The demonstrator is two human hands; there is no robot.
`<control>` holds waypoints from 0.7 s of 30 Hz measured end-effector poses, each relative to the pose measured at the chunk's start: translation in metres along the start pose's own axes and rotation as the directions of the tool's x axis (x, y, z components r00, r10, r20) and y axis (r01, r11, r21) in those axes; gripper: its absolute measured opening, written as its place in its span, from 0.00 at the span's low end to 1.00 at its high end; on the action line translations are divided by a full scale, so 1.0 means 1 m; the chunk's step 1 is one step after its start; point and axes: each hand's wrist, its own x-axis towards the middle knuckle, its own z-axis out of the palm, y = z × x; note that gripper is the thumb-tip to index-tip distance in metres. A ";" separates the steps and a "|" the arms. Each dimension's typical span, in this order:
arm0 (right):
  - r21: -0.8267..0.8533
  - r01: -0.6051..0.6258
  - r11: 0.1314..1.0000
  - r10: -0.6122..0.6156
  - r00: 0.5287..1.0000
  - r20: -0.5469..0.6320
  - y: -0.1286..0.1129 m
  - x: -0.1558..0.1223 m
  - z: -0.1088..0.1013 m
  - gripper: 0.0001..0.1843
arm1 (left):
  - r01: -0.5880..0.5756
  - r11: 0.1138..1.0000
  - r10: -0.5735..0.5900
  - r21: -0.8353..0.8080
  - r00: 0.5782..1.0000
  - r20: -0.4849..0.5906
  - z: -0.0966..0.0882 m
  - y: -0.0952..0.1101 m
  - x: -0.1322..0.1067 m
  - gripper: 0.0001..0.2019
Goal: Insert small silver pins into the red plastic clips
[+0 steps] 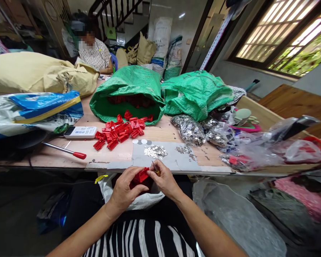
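Note:
My left hand (pixel 126 188) grips a small red plastic part (pixel 141 175) just below the table's front edge. My right hand (pixel 164 179) touches the same part and pinches a thin pointed tool with a yellow handle (pixel 155 168). Under both hands hangs a white plastic bag (pixel 146 200) with more red parts inside. On the table ahead lies a small heap of tiny silver metal pieces (pixel 155 151) on a grey sheet (pixel 160 157). Behind it lies a pile of red plastic parts (pixel 120 130) spilled from a green sack (pixel 127 89).
A second green sack (pixel 196 92) and clear bags of silver pieces (pixel 188 128) lie at the right. A white remote (pixel 80 132) and a red-handled rod (pixel 65 150) lie at the left, beside big sacks (pixel 34 73). Another person (pixel 92 48) sits at the far end.

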 end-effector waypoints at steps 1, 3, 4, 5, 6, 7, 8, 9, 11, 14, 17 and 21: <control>0.021 -0.001 1.000 0.001 1.000 -0.005 -0.002 0.000 0.001 0.07 | -0.008 1.000 0.008 0.028 1.000 -0.019 0.001 0.000 0.000 0.23; 0.044 -0.004 0.999 0.004 1.000 -0.008 -0.004 0.000 0.005 0.08 | 0.007 0.998 -0.003 0.069 0.998 -0.057 0.002 -0.002 0.000 0.20; 0.052 -0.006 0.999 0.006 1.000 -0.007 -0.005 0.000 0.006 0.09 | 0.016 0.997 -0.010 0.081 0.998 -0.068 0.003 -0.002 0.000 0.18; 0.067 -0.011 0.998 0.011 1.000 -0.005 -0.004 0.000 0.007 0.10 | 0.020 0.996 -0.014 0.087 0.997 -0.071 0.002 -0.003 0.001 0.16; 0.095 -0.020 0.995 0.020 1.000 0.003 -0.004 0.000 0.008 0.10 | 0.020 0.996 -0.013 0.089 0.998 -0.068 0.002 -0.004 0.000 0.15; 0.138 -0.036 0.990 0.034 0.999 0.016 -0.003 0.000 0.009 0.11 | 0.019 0.996 -0.014 0.088 0.998 -0.062 0.001 -0.004 0.000 0.14; 0.192 -0.060 0.980 0.053 0.998 0.038 -0.002 0.000 0.009 0.13 | 0.020 0.996 -0.016 0.085 0.998 -0.053 0.001 -0.004 -0.001 0.14; 0.248 -0.091 0.964 0.076 0.995 0.068 -0.001 0.000 0.009 0.15 | 0.023 0.996 -0.019 0.081 0.999 -0.045 0.000 -0.004 -0.001 0.14; 0.342 -0.165 0.925 0.123 0.982 0.141 0.000 -0.001 0.008 0.18 | 0.026 0.997 -0.024 0.073 0.999 -0.027 -0.001 -0.003 -0.003 0.14; 0.407 -0.251 0.878 0.170 0.960 0.224 0.001 -0.004 0.006 0.21 | 0.012 0.997 -0.011 0.076 1.000 -0.010 -0.001 -0.001 -0.004 0.14; 0.428 -0.303 0.852 0.201 0.942 0.267 0.001 -0.008 0.004 0.23 | -0.012 0.995 0.012 0.101 1.000 -0.005 -0.001 -0.001 -0.005 0.13; 0.481 -0.380 0.790 0.222 0.909 0.353 0.003 -0.012 0.002 0.25 | -0.037 0.995 0.035 0.088 0.999 0.022 -0.003 -0.004 -0.007 0.13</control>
